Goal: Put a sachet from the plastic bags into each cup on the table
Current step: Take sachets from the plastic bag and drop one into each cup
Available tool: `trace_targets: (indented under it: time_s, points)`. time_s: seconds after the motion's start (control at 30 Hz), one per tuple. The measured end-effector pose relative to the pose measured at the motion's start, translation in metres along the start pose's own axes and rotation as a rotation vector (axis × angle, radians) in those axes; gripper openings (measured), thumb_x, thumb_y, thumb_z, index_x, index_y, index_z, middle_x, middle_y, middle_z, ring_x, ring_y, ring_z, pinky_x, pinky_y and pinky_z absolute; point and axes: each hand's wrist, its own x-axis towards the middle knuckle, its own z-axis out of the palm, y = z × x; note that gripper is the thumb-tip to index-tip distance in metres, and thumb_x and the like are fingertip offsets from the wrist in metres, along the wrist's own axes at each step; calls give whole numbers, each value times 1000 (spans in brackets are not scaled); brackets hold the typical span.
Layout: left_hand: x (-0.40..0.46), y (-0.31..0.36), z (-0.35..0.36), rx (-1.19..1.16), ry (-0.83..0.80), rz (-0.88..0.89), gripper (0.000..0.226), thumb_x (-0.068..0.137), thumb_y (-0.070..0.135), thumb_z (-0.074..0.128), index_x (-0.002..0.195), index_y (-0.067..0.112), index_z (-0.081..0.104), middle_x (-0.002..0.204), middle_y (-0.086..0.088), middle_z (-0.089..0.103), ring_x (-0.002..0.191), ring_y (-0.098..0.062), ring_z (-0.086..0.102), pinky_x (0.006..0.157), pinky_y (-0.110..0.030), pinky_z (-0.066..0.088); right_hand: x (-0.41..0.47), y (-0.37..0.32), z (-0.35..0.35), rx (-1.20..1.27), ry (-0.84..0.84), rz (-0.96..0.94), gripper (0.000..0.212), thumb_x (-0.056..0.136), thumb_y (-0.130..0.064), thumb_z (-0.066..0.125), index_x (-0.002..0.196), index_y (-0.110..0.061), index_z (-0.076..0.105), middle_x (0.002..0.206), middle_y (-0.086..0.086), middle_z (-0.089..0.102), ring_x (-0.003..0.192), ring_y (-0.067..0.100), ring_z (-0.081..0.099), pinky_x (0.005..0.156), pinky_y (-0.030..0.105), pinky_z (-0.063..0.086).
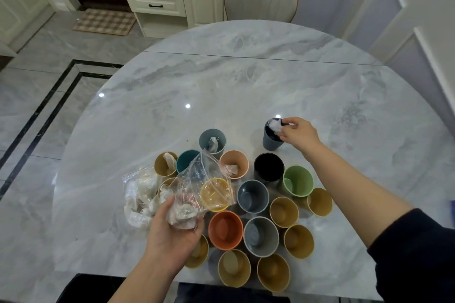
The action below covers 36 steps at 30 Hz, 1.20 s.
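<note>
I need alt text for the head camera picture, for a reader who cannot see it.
A person's right hand lowers a white sachet into a dark blue-grey cup on a marble table, while the left hand holds a clear plastic bag of sachets above a cluster of colourful cups.

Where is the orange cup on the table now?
The orange cup stands near the table's front edge, just right of the left hand, with a grey cup on its right and the yellow cup behind it.

Left hand (172, 231) palm up, grip closed, right hand (299, 134) outstretched, fingertips pinched
</note>
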Motion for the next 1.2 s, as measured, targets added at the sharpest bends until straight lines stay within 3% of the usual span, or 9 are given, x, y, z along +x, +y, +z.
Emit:
trace_targets:
  time_s: [0.2,0.3,0.4,0.53,0.63,0.77,0.9,1.03,1.2]
  points:
    - [-4,-3,3,44,-70,-23,49,92,33,65,135,11,58,137,-12,63,130,-22,56,93,-29,47,-36,-26,-1,54,-41,-49,34,91,0,55,121,-15,61,112,10,71,101,24,72,95,41,58]
    - [-10,-2,7,71,-82,-15,48,92,33,66,133,10,60,136,-11,64,112,-23,62,87,-30,48,-88,-57,3,166,-120,-209,30,92,10,43,97,-12,61,96,11,71,88,25,74,81,37,61]
    - [-16,3,11,90,-104,-3,46,92,34,65,131,10,62,136,-13,64,109,-25,61,89,-29,48,-148,-72,6,7,-320,-401,36,90,13,44,78,-12,68,76,5,73,73,19,74,67,25,58]
    - [-28,7,17,177,-210,34,33,95,30,61,121,10,64,112,-12,70,93,-24,65,79,-33,52,-190,-65,12,-267,-590,-442,39,94,4,52,109,-24,74,106,-8,76,97,-1,72,88,25,60]
    - [-37,8,17,336,-322,53,40,95,28,61,128,6,63,115,-18,70,105,-30,64,102,-42,46,-198,-62,20,-275,-726,-474,43,97,-2,53,123,-32,70,124,-10,70,106,2,70,90,29,60]
    - [-40,11,9,381,-533,16,62,85,11,57,146,5,47,146,-27,52,137,-42,48,121,-50,29,-198,-61,30,-231,-637,-466,35,95,-6,61,118,-30,72,116,-5,72,79,1,74,69,24,63]
    - [-38,8,11,454,-526,131,57,90,-4,47,146,7,44,135,-20,64,117,-32,67,91,-38,58,-191,-55,37,-101,-542,-427,39,91,-10,70,122,-33,69,113,-7,74,92,6,74,75,32,64]
    - [-38,1,10,670,-383,418,47,95,15,62,140,12,52,128,-10,71,116,-24,69,86,-30,60,-193,-55,34,-152,-483,-444,36,79,-38,78,112,-23,76,85,-7,75,58,5,70,56,24,60]
    - [-43,-4,11,734,-308,562,55,79,24,72,132,14,59,114,-4,77,105,-21,74,75,-25,60,-197,-42,40,-330,-516,-446,52,77,-47,81,125,-33,68,109,-6,72,80,11,73,65,26,63]
